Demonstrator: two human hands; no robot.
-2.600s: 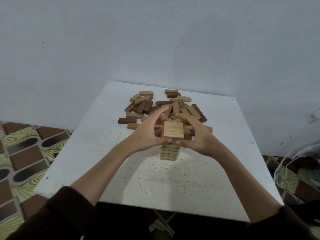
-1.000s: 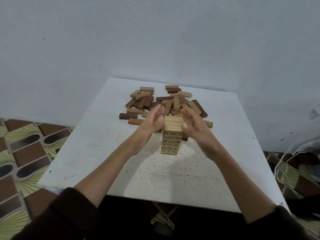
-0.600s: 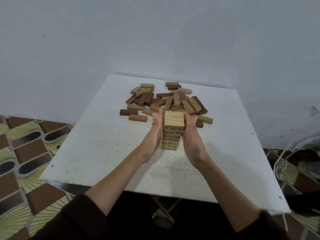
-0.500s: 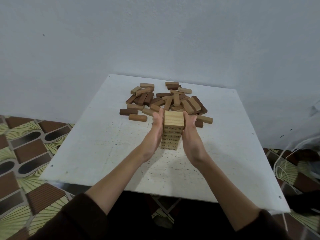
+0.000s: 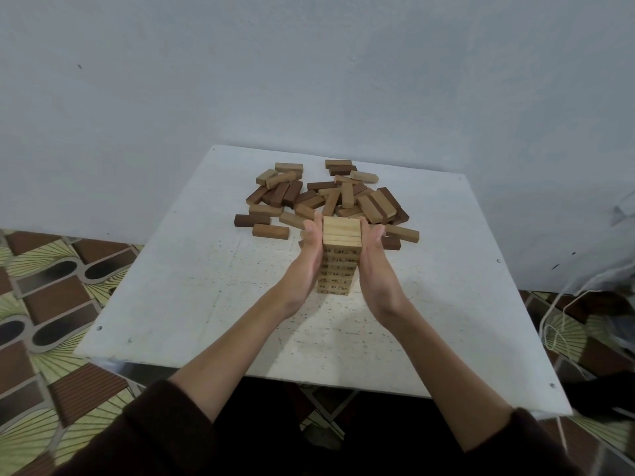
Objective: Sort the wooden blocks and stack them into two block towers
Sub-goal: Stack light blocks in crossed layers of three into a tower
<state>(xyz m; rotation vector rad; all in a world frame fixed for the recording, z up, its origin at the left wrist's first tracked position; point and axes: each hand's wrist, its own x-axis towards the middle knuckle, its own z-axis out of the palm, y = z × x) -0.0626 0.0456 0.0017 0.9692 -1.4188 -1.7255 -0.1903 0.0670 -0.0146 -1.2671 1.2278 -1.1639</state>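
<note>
Tower (image 5: 340, 255) of pale wooden blocks stands near the middle of the white table (image 5: 192, 286), several layers high, numbers printed on the near faces. Left hand (image 5: 307, 259) and right hand (image 5: 376, 262) flank it with straight fingers, palms flat against its two sides, squaring the layers; neither grips a block. Loose pile (image 5: 326, 201) of mixed light and dark blocks lies just behind the tower, toward the wall, unsorted. No second tower visible (dark blocks appear untouched). Risks, as judged from here: uneven pressure from one palm could shear the upper layers sideways or tip the whole stack toward the weaker hand. Pulling the hands away quickly, or unevenly, may drag the top blocks with them. Pile sits close behind, so a reach over the tower for the next block could clip its top with a wrist or forearm. Tower also occupies the centre, leaving the second one to be squeezed beside it, near an elbow's path.
</note>
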